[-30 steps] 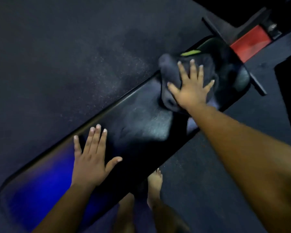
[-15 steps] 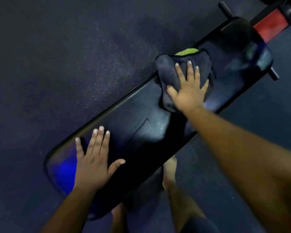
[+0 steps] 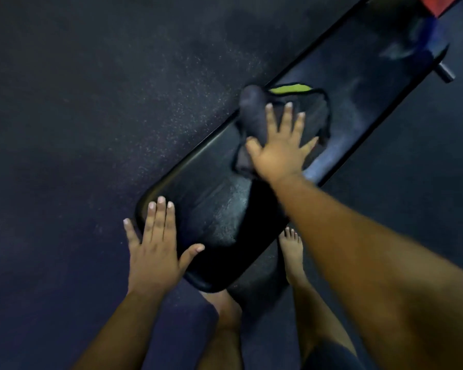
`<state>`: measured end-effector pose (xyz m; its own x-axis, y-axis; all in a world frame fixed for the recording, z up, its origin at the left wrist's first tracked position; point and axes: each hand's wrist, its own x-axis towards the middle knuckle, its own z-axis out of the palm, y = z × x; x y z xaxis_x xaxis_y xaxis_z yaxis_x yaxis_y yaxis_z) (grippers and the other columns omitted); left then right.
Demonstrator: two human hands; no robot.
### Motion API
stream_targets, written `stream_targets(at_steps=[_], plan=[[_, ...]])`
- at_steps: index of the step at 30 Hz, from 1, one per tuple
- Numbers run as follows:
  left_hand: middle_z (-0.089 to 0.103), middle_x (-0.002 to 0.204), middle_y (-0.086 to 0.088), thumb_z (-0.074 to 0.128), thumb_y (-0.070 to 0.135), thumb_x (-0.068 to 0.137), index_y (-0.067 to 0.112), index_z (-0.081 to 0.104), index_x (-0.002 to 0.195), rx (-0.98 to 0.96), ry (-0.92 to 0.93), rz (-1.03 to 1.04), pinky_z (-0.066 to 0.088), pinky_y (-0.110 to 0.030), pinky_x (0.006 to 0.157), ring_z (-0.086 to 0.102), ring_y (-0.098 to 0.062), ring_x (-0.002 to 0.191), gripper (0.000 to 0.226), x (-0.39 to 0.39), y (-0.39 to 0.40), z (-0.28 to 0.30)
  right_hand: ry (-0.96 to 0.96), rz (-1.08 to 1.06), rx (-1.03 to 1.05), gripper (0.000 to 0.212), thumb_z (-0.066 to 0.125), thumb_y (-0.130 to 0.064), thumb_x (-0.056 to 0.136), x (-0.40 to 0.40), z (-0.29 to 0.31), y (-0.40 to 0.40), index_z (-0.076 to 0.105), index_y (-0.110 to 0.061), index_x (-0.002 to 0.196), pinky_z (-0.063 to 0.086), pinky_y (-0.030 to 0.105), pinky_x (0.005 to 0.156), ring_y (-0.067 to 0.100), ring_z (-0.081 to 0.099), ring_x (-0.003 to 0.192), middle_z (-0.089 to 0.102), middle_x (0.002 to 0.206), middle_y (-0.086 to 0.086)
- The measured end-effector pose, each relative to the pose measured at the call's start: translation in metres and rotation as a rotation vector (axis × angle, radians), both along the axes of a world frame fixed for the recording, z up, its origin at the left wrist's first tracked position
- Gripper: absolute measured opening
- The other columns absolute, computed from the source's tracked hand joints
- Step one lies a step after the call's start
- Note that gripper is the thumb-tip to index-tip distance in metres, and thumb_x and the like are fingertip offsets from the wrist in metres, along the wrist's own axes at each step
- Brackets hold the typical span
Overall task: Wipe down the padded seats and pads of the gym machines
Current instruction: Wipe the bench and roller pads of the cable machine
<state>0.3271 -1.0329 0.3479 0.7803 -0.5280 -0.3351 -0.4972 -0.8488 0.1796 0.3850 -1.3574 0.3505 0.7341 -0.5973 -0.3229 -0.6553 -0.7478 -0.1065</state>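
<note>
R hand (image 3: pixel 280 150) flat on cloth (image 3: pixel 254 116) atop bench pad (image 3: pixel 211 206); L hand (image 3: pixel 155 252) flat at pad end.

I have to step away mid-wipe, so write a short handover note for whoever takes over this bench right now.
Left hand: open, flat on the near end of the bench pad, steadying it.
Right hand: open, fingers spread, pressing the dark cloth onto the middle of the pad.
Done: nothing I can confirm, though the pad shows streaky sheen beyond the cloth.
Left: probably the near end under the left hand, then the other machines' pads.
</note>
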Motion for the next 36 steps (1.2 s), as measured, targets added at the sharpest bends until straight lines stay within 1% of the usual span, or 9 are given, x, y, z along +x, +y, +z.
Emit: stream_targets(at_steps=[6,13,18,22,24,27,31,33,36], plan=[[-0.021,0.171,0.0,0.013,0.082,0.093,0.017,-0.018,0.161,-0.293,0.116,0.295,-0.009,-0.058,0.125,-0.014,-0.014,0.158,0.099,-0.018,0.012,0.012,-0.1,0.565,0.053,0.088,0.04,-0.069,0.08,-0.082,0.007,0.16,0.018,-0.041,0.161,0.01,0.077,0.113,0.034,0.004,0.158,0.006,0.173,0.001],[-0.028,0.168,0.003,0.004,0.088,0.087,0.019,-0.021,0.16,-0.115,0.221,0.23,-0.012,-0.056,0.125,-0.024,-0.012,0.155,0.104,-0.052,0.021,0.028,0.053,1.054,0.127,0.077,0.047,-0.06,0.09,-0.162,0.028,0.115,0.019,-0.043,0.16,0.027,0.062,0.108,0.029,0.009,0.158,0.009,0.172,-0.003],[-0.035,0.165,0.006,-0.008,0.093,0.078,0.026,-0.025,0.158,0.054,0.343,0.213,-0.015,-0.06,0.122,-0.032,-0.013,0.152,0.106,-0.095,0.004,0.062,0.331,0.868,0.146,0.073,0.05,-0.05,0.098,-0.204,0.066,0.103,0.015,-0.041,0.161,0.03,0.058,0.106,0.03,0.013,0.155,0.001,0.172,-0.005],[-0.008,0.172,0.004,0.01,0.091,0.082,0.027,-0.003,0.164,0.045,0.612,0.405,-0.008,-0.061,0.123,-0.001,-0.018,0.159,0.105,-0.135,-0.012,0.144,0.275,0.552,0.212,0.066,0.05,-0.046,0.098,-0.234,0.156,0.116,0.026,-0.037,0.159,0.035,0.052,0.108,0.03,0.033,0.144,0.022,0.169,-0.005],[0.024,0.169,-0.001,0.027,0.088,0.086,0.026,0.024,0.161,-0.12,0.774,0.594,0.013,-0.054,0.125,0.027,-0.022,0.154,0.097,-0.153,-0.02,0.194,0.156,0.499,0.233,0.069,0.052,-0.047,0.095,-0.25,0.205,0.125,0.026,-0.038,0.159,0.038,0.052,0.107,0.027,0.034,0.144,0.025,0.167,-0.007],[0.063,0.141,-0.004,0.052,0.083,0.083,0.022,0.06,0.133,-0.547,0.942,0.876,0.048,-0.029,0.097,0.06,-0.014,0.12,0.079,-0.182,-0.025,0.268,0.026,0.522,0.248,0.074,0.056,-0.05,0.091,-0.277,0.272,0.139,0.027,-0.039,0.158,0.04,0.056,0.104,0.026,0.034,0.144,0.028,0.165,-0.005],[0.074,0.124,-0.006,0.073,0.055,0.085,0.018,0.068,0.125,-0.957,0.975,0.984,0.052,-0.042,0.106,0.069,-0.021,0.117,0.054,-0.21,-0.013,0.339,-0.039,0.553,0.261,0.079,0.057,-0.053,0.092,-0.31,0.341,0.16,0.021,-0.037,0.16,0.036,0.057,0.111,0.026,0.026,0.15,0.019,0.169,-0.002],[0.076,0.118,-0.006,0.071,0.029,0.095,0.017,0.07,0.122,-1.046,0.916,0.969,0.054,-0.042,0.103,0.071,-0.023,0.115,0.03,-0.212,-0.004,0.361,-0.071,0.564,0.31,0.082,0.054,-0.064,0.092,-0.32,0.363,0.166,0.017,-0.039,0.161,0.034,0.057,0.114,0.025,0.02,0.153,0.014,0.17,-0.003],[0.078,0.113,-0.002,0.068,0.018,0.095,0.017,0.07,0.121,-1.07,0.801,0.902,0.056,-0.037,0.097,0.072,-0.021,0.11,0.026,-0.209,0.024,0.392,-0.113,0.596,0.385,0.092,0.046,-0.083,0.083,-0.322,0.39,0.172,0.017,-0.042,0.161,0.032,0.056,0.114,0.022,0.015,0.154,0.012,0.17,-0.004]])
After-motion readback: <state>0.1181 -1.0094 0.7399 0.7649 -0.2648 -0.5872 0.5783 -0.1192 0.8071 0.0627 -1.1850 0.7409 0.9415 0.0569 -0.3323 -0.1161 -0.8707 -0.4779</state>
